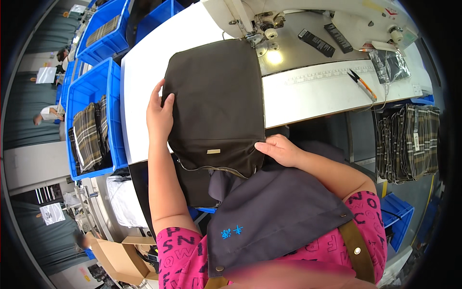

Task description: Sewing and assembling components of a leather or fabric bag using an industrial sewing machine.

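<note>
A dark brown fabric bag piece lies on the white sewing table, its top right corner against the presser foot of the sewing machine. It bears a small pale metal tag, and a zipper runs along its near edge, which hangs over the table's front. My left hand holds the left edge, thumb on top and fingers at the side. At the lower right corner my right hand pinches the fabric, its fingertips partly hidden under it.
Thread snips with orange handles lie right of a printed ruler strip. Two black packets and a clear plastic bag rest farther back. Blue bins with plaid pieces stand left; stacked plaid pieces are at right.
</note>
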The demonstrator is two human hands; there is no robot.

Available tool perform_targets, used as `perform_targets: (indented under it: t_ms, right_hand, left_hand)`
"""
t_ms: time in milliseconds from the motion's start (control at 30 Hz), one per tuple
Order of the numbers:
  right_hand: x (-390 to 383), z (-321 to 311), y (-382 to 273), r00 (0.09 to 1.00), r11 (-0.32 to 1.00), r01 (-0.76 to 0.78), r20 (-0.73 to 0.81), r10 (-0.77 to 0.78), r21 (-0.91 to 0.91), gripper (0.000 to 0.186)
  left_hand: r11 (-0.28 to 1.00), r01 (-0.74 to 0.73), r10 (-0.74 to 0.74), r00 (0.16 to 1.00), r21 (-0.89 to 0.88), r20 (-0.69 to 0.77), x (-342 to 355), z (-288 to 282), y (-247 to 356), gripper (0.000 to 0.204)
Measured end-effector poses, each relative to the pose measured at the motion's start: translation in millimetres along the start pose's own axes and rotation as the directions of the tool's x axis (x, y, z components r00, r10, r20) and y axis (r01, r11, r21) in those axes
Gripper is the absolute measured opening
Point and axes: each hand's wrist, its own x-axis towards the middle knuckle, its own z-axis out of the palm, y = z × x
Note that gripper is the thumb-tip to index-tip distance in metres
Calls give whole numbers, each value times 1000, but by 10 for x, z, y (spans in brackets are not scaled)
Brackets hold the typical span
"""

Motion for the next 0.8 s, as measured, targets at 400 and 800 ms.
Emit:
perform_targets:
  t_ms: [400, 800]
  right_hand:
    - [-35, -56, -22, 996, 993, 55, -59, -62, -101, 60]
    - [-208, -249, 2, 976, 938, 132, -122, -179, -321, 46]
  left_hand:
    - [641, -767, 696, 597, 28, 398, -394, 928, 609, 42]
    - [682, -731, 664, 630, 18, 404, -450, 1059, 643, 45]
